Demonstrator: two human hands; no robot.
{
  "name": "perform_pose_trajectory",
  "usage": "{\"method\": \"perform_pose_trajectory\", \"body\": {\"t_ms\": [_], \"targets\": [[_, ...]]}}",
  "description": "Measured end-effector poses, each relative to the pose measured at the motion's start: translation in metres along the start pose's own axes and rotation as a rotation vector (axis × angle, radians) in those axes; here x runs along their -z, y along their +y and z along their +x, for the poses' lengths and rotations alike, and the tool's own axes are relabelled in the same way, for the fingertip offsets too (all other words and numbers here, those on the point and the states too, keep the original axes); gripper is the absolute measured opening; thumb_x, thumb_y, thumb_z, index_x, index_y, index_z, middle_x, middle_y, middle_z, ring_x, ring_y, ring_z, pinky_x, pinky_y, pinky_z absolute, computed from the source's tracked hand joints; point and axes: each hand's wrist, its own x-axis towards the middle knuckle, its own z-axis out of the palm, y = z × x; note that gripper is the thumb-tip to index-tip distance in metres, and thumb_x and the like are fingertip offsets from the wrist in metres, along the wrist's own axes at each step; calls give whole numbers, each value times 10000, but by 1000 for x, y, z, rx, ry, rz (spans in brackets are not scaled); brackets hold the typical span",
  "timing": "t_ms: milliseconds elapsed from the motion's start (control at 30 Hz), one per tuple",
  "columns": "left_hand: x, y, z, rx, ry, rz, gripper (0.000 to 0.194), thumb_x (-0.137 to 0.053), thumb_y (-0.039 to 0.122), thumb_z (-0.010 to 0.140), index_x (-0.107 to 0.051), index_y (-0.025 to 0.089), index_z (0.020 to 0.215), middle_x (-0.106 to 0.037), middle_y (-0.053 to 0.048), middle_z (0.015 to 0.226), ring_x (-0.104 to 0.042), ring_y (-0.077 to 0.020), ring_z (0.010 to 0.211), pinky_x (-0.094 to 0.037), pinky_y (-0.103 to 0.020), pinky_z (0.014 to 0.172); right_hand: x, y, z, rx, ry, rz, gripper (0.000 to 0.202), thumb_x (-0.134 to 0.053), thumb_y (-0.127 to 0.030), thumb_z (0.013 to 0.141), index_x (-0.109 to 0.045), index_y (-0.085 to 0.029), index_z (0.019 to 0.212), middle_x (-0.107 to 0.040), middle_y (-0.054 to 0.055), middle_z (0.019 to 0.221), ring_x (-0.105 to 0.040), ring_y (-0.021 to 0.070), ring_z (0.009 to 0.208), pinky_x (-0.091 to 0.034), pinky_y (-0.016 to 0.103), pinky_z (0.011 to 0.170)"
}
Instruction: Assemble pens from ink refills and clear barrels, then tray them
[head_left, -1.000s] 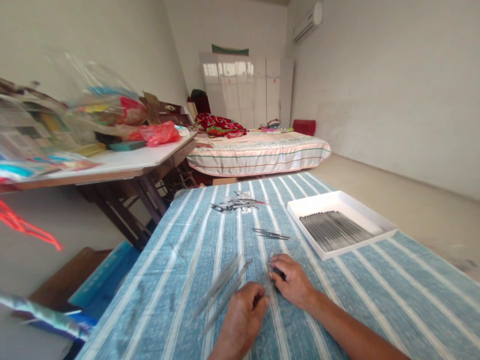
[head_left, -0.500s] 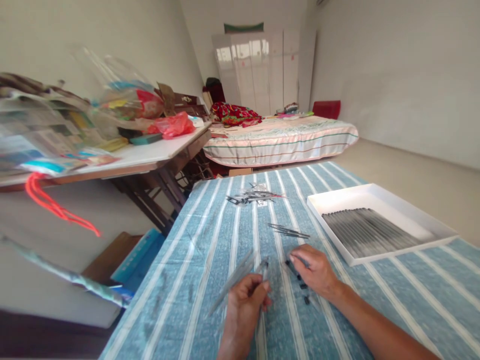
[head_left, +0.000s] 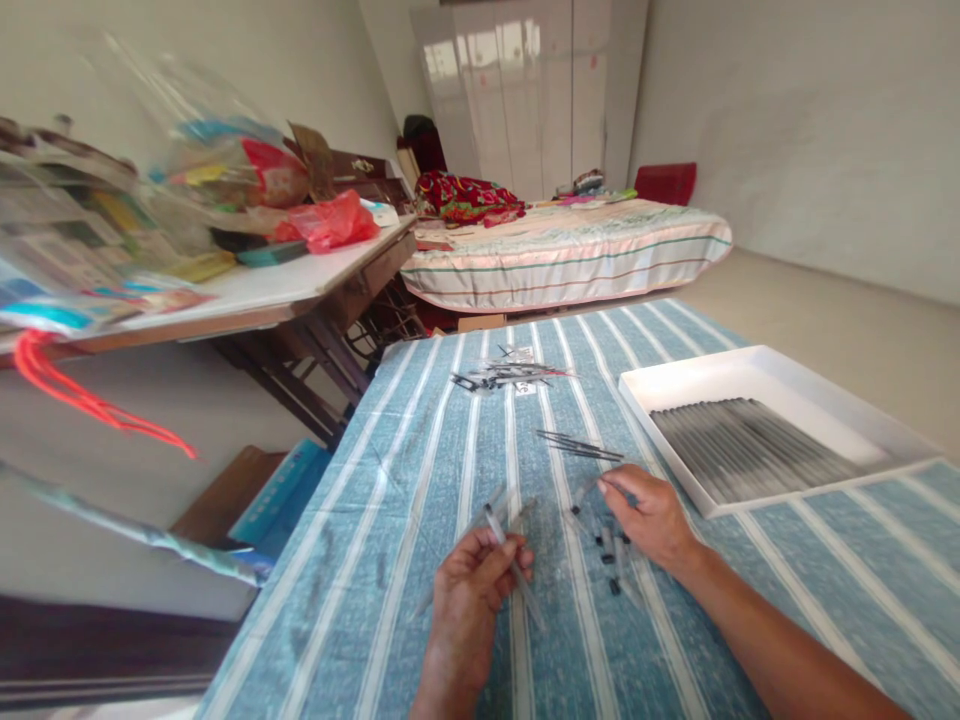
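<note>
My left hand point(head_left: 471, 580) is closed around a clear pen barrel point(head_left: 527, 592), which slants up past the fingertips. More clear barrels point(head_left: 491, 503) lie on the cloth just beyond and beneath that hand. On the right, my right hand point(head_left: 651, 515) has its thumb and finger pinched together over the cloth; whatever is between them is too small to make out. Near its fingertips lies a clear pen cap with a black end point(head_left: 576, 508). Several similar caps point(head_left: 607, 556) are scattered below the hand. Thin dark pen refills point(head_left: 579, 445) rest just beyond it.
A white box lid point(head_left: 675, 470) at the right holds a row of dark-looking pens point(head_left: 750, 450). Farther back on the striped tablecloth point(head_left: 420, 430) sits a pile of pen parts point(head_left: 510, 375). A cluttered side table point(head_left: 277, 300) stands left; a bed point(head_left: 562, 255) is beyond.
The view has tipped down slightly. My left hand now shows the barrel angled more clearly across its fingers. My right hand has shifted slightly right, away from the nearest cap.
</note>
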Motion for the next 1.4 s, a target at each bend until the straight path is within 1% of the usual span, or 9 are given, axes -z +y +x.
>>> {"method": "perform_pose_trajectory", "body": {"t_ms": [133,300,533,733,967,1100,1200,1300,1400], "targets": [[1,0,0,8,-3,-10,219,-747,209,630,-550,149,705,-688,-57,744,-641,-164,653,-492,-286,636,2,5,0,-27,9,-3,181,-475,-246,848,-627,-193,765,-643,32,691,-606,158,678,-485,283,649],[0,-1,0,-33,5,13,189,-727,250,651,-583,142,706,-680,-40,730,-604,-124,621,-461,-239,608,3,5,0,-22,13,-6,174,-480,-249,842,-628,-195,770,-645,31,692,-610,157,678,-488,281,650],[1,0,-2,-50,-15,85,207,-693,306,699,-588,139,637,-608,3,614,-465,-64,504,-363,-180,483,3,6,-1,-38,5,-11,180,-483,-254,838,-638,-194,769,-651,31,695,-615,157,682,-490,275,655],[-1,-3,-3,-65,-60,120,260,-683,321,710,-555,128,594,-546,23,537,-322,-15,379,-209,-168,386,6,4,0,-30,-13,20,128,-515,-219,816,-632,-180,781,-652,35,710,-611,155,689,-483,273,660],[-4,-2,-6,-41,-49,98,217,-696,299,697,-567,137,636,-611,2,612,-458,-44,421,-309,-168,432,13,0,2,54,-110,42,106,-523,-172,798,-629,-178,791,-633,41,715,-600,158,695,-478,280,649],[-3,-2,-4,-57,-46,83,209,-698,295,698,-574,135,643,-625,-6,622,-485,-52,441,-343,-173,451,9,0,-1,148,-154,44,114,-529,-161,804,-640,-184,822,-645,48,743,-599,161,730,-485,284,670],[-3,-2,-3,-71,-48,82,202,-695,291,700,-583,132,648,-630,-11,621,-492,-55,444,-353,-174,455,6,-3,-3,226,-195,-3,187,-474,-139,848,-655,-181,871,-650,63,779,-595,166,776,-487,287,690],[-3,-1,-4,-66,-42,79,173,-703,278,688,-606,135,695,-635,-10,637,-507,-59,448,-357,-174,454,4,-7,-3,288,-275,-75,300,-409,-74,860,-649,-186,1001,-646,86,881,-577,178,870,-488,307,746],[-4,-2,-5,-33,-42,80,181,-715,272,671,-637,145,773,-636,-7,641,-521,-66,451,-364,-176,455,2,-10,-1,343,-399,-143,383,-433,-17,812,-638,-213,1069,-612,102,1042,-499,219,1073,-450,365,881]]}}
